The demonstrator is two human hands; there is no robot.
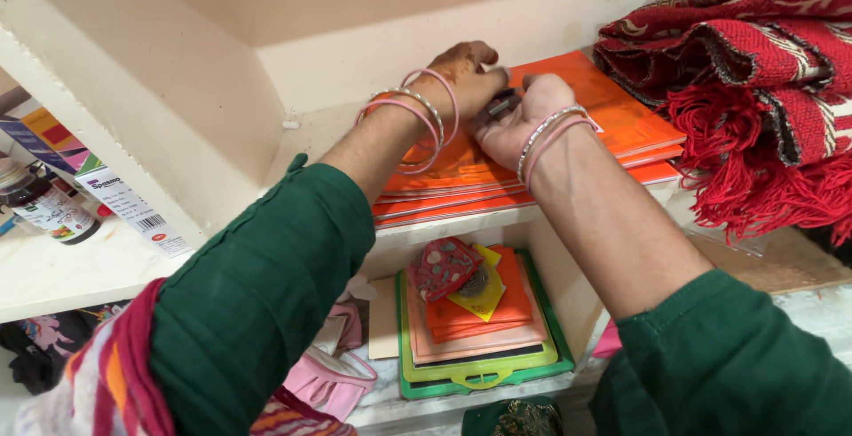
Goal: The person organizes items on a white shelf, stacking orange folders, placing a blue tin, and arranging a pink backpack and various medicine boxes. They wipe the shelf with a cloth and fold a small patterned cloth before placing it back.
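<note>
Both my arms, in dark green sleeves with bangles at the wrists, reach onto a cream shelf (311, 134). My left hand (466, 72) and my right hand (524, 108) meet over a stack of orange books (612, 112) lying flat on the shelf. Between the two hands is a small dark object (497, 105), gripped by the fingers of both; what it is I cannot tell. The left hand rests on the top orange cover near the back wall.
A folded red patterned shawl with fringes (754, 72) lies right of the books. On the shelf below sit green and orange flat cases (479, 356) with a small red pouch (441, 267) on top. A dark bottle (44, 205) and boxes stand left.
</note>
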